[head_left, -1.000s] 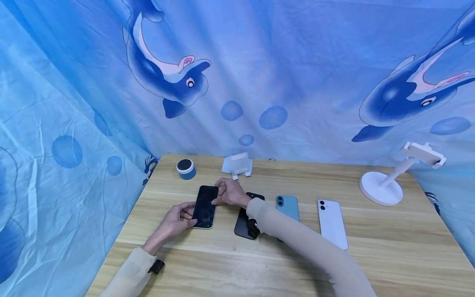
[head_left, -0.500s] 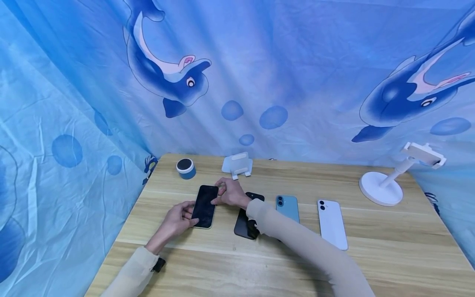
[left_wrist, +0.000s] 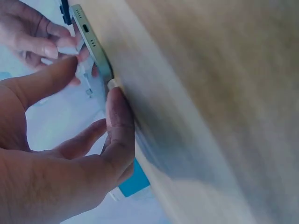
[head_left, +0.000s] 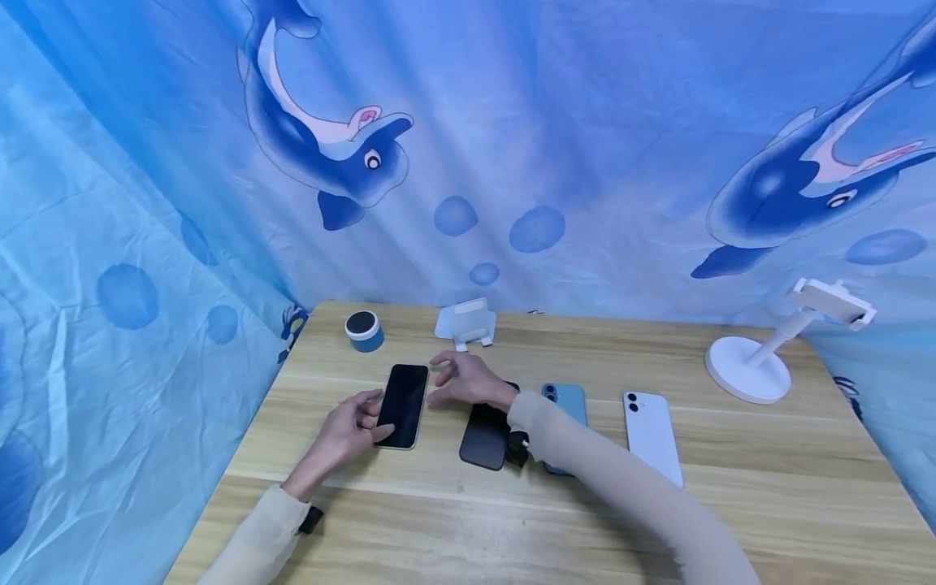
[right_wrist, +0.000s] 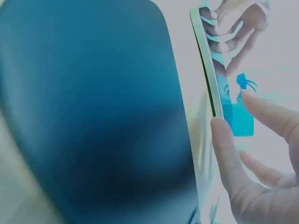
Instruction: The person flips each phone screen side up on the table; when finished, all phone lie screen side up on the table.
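A smartphone point(head_left: 404, 406) with a black screen lies face up on the table point(head_left: 468, 520), its pale green frame showing in both wrist views. At its left edge is my left hand point(head_left: 345, 431); a fingertip touches the phone's side and the thumb point(left_wrist: 56, 79) stands lifted over the screen. My right hand point(head_left: 471, 380) hovers by the phone's upper right edge, thumb and fingers spread apart with nothing between them. Beneath my right wrist lies a black phone point(head_left: 483, 439), back up. In the right wrist view that black phone point(right_wrist: 93, 93) fills the left half.
To the right lie a teal phone point(head_left: 570, 402), partly under my right sleeve, and a white phone point(head_left: 653, 435). Behind stand a blue and white round container point(head_left: 366, 337) and a small white phone stand point(head_left: 468, 323). A taller white stand point(head_left: 749, 370) is at the far right.
My right hand has moved right, away from the phone's edge, and its fingers have spread. My left thumb has lifted off the screen. The phone stays flat in place.
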`<state>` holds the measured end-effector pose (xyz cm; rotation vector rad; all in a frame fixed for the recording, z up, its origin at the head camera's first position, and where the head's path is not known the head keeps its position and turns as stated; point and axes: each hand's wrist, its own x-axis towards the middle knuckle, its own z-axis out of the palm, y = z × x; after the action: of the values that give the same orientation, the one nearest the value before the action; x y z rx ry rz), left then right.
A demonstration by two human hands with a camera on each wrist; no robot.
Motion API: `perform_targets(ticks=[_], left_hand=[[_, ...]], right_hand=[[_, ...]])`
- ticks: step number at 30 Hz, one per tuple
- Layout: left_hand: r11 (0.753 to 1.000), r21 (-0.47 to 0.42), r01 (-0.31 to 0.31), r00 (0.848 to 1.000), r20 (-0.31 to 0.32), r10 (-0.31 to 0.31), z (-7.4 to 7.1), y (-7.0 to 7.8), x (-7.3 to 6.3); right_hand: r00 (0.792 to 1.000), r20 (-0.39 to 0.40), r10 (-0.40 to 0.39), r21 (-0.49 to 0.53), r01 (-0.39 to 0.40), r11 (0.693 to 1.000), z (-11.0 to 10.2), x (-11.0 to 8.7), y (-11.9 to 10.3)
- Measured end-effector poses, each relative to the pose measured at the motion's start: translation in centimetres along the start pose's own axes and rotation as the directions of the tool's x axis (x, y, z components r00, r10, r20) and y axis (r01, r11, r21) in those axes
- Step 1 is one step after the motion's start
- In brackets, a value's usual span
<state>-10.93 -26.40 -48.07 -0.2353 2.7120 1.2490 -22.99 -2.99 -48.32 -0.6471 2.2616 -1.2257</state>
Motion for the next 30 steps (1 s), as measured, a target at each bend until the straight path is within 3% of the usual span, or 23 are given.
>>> perform_targets(ticks=[3,5,8,11,17,21,25,30], left_hand=[[0.998,0.046,-0.039,0.999,-0.032,0.041,0.0,0.3,-0.2],[0.991,0.091,-0.103,0.991,-0.08,0.11,0.2,0.6,-0.3],[0.966,0.154,-0.21,0.961,-0.151,0.233,1.0,1.2,-0.5],[0.933,0.191,-0.306,0.924,-0.175,0.339,2.2,1.9,-0.7],[0.852,0.254,-0.458,0.857,-0.127,0.499,4.6,4.0,-1.4],[0.804,0.279,-0.525,0.832,-0.028,0.554,6.4,5.4,-2.0],[0.785,0.293,-0.546,0.832,0.081,0.549,8.0,6.5,-2.3],[0.785,0.324,-0.527,0.849,0.162,0.503,9.6,7.3,-2.3]], right_hand=[[1.0,0.022,-0.013,0.022,0.013,1.0,-1.1,-0.7,0.7],[0.999,0.037,-0.029,0.054,0.027,0.998,-1.9,-1.2,1.2],[0.998,0.041,-0.052,0.117,0.047,0.992,-3.3,-2.3,1.7],[0.999,0.029,-0.044,0.158,0.039,0.987,-4.4,-3.1,2.1],[1.0,-0.028,-0.003,0.144,0.008,0.99,-6.2,-4.5,2.8],[0.998,-0.058,-0.015,0.072,0.019,0.997,-7.0,-5.4,3.4],[0.998,-0.066,-0.018,0.017,0.019,1.0,-7.6,-6.3,4.0],[0.996,-0.088,-0.024,-0.034,0.021,0.999,-7.8,-6.9,5.0]])
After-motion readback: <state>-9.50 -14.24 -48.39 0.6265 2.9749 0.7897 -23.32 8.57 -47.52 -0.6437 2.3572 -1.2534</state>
